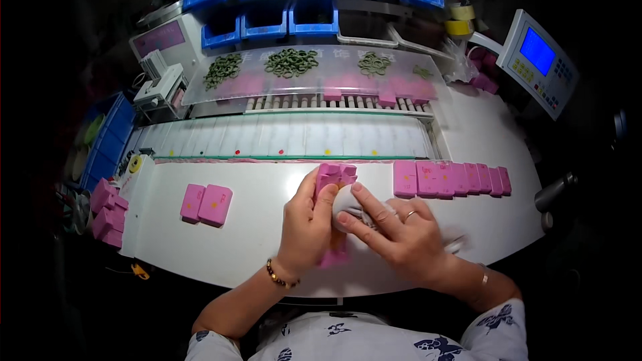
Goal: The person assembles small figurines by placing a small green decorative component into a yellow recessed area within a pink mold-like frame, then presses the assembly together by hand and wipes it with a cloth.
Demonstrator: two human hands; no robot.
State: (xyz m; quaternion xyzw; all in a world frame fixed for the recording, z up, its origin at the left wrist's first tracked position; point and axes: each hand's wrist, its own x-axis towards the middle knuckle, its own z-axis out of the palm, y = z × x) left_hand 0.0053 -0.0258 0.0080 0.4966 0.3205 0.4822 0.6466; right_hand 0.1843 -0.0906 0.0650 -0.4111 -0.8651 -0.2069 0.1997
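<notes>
In front of me, over the white table (pixel 261 254), my left hand (pixel 299 224) grips an opened pink rubber mould (pixel 328 175) with a notched upper end. The thumb lies across its face. My right hand (pixel 411 237) is closed round a bunched white cloth pad (pixel 346 208) and presses it against the mould, beside the left thumb. Fingers and cloth hide most of the mould's middle. A row of closed pink moulds (pixel 445 180) leans together on the right, and a pair of pink moulds (pixel 212 205) lies on the left.
Beyond the table's middle runs a glass-edged white strip (pixel 281 135) with coloured dots. Behind it, a translucent sheet (pixel 321 93) holds green rings (pixel 291 61) in piles. Blue bins (pixel 313 17) stand at the back, a control panel (pixel 538 60) at right, and more pink blocks (pixel 109 214) at far left.
</notes>
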